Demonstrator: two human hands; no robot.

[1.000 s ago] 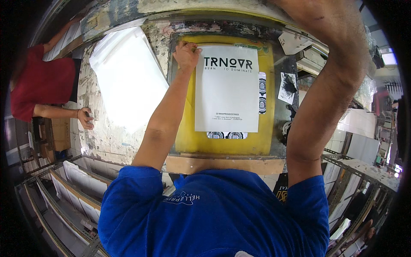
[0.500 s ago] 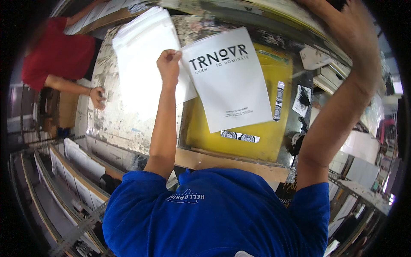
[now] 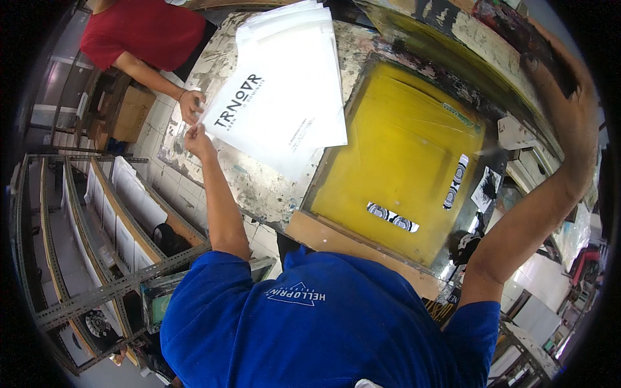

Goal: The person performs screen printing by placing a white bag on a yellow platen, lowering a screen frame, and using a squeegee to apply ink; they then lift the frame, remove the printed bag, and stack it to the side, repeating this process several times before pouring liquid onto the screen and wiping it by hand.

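My left hand [image 3: 198, 141] pinches the corner of a white sheet [image 3: 278, 126] printed with black lettering. The sheet lies slanted over a stack of white sheets [image 3: 288, 42] on the paint-stained table [image 3: 252, 187]. Right beside my fingers, a co-worker's hand [image 3: 191, 107] is at the same corner; whether it grips the sheet I cannot tell. At the upper right, my raised right hand [image 3: 576, 84] is wrapped round the edge of a tilted-up screen-printing frame [image 3: 446, 48]. Below that frame lies a yellow printing bed [image 3: 388, 155], with two black-and-white patterned strips [image 3: 392, 216] on it.
The co-worker in a red shirt [image 3: 145, 32] stands at the far left of the table. A metal rack with several shelves [image 3: 129, 207] is at my left. A white paper with a black ink blot [image 3: 486, 189] lies right of the yellow bed.
My left hand has carried the printed sheet left, off the yellow bed and onto the stack. The co-worker's hand now meets it at the corner. My right hand stays raised at the frame.
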